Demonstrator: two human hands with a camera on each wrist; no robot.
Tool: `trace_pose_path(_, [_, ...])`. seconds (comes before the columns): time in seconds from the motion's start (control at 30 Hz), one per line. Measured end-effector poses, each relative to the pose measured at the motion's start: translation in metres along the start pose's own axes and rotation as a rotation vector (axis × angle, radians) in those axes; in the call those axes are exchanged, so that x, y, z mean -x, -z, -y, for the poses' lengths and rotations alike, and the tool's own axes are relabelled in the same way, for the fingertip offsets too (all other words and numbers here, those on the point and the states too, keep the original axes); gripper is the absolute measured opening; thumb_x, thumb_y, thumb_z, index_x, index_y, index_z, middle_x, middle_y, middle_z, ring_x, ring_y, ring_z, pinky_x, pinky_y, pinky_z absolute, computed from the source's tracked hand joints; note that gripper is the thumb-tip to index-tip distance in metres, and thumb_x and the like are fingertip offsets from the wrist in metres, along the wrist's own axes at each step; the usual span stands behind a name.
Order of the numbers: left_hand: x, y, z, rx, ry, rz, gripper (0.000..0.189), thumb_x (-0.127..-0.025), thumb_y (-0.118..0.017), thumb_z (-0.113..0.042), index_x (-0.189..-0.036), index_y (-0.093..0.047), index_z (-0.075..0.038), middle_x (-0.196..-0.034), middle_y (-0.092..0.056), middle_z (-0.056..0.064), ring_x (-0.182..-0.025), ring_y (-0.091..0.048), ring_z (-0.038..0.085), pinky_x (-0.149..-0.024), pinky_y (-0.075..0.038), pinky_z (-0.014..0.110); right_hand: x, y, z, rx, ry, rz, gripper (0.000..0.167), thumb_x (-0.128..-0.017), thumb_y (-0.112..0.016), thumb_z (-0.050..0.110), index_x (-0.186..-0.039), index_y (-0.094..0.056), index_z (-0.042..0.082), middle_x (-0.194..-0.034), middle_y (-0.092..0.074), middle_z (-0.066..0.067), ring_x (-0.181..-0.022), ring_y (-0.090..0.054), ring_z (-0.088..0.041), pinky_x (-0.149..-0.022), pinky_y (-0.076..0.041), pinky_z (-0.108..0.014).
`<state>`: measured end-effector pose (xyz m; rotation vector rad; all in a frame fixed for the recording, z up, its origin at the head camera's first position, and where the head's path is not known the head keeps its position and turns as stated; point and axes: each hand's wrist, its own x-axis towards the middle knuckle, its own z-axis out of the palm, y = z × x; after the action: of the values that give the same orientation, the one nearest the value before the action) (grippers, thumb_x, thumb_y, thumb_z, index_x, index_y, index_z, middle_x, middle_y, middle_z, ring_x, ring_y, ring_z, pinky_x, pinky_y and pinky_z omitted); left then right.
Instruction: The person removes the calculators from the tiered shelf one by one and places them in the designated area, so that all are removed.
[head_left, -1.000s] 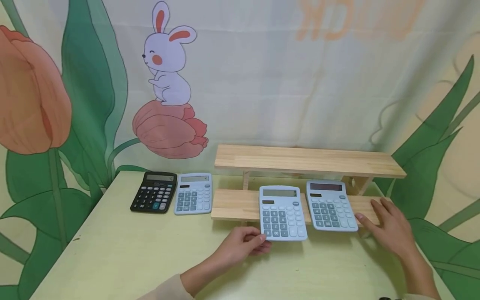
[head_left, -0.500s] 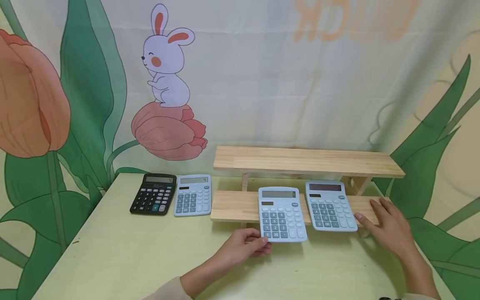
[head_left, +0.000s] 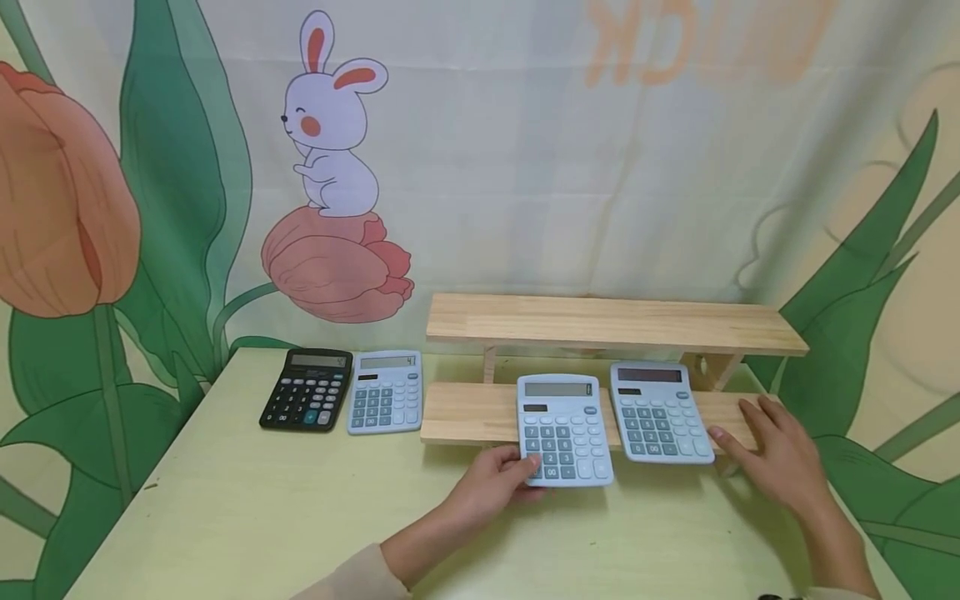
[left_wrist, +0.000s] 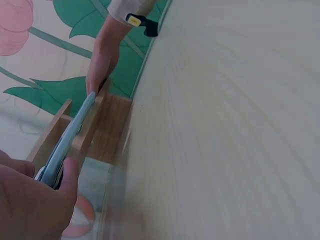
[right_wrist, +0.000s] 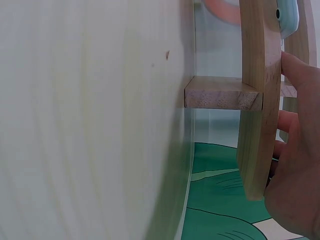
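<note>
A light blue calculator (head_left: 585,429) leans over the front edge of the lower wooden shelf (head_left: 468,412), its display showing 0. My left hand (head_left: 480,492) pinches its lower left corner, thumb on the keys and fingers underneath. In the left wrist view that calculator (left_wrist: 65,145) appears edge-on between thumb and fingers. A second light blue calculator (head_left: 660,412) lies on the same shelf to the right, jutting past the front edge. My right hand (head_left: 783,458) rests on the shelf's right end, its thumb tip beside this calculator's lower right corner.
On the table (head_left: 300,508) at left lie a black calculator (head_left: 307,389) and another light blue calculator (head_left: 386,392), side by side. The upper shelf board (head_left: 615,321) stands higher and farther back. A printed curtain (head_left: 510,167) hangs behind the table.
My left thumb has slid from the calculator's corner up onto its lower left keys, and the fingers have gone farther beneath. The right hand stays in place.
</note>
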<state>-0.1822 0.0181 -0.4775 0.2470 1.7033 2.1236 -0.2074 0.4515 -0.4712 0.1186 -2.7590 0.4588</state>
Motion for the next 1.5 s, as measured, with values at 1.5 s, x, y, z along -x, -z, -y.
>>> trace_pose_path(1.5, [0.031, 0.075, -0.065, -0.234, -0.016, 0.039, 0.041, -0.105, -0.069, -0.020, -0.138, -0.061, 0.004, -0.117, -0.077, 0.015, -0.103, -0.076, 0.025, -0.087, -0.064, 0.036, 0.001, 0.000, -0.004, -0.009, -0.001, 0.012, 0.078, -0.103, -0.065, 0.049, -0.149, -0.048, -0.012, -0.154, -0.036, -0.043, -0.141, -0.032, -0.065, -0.105, -0.031, -0.080])
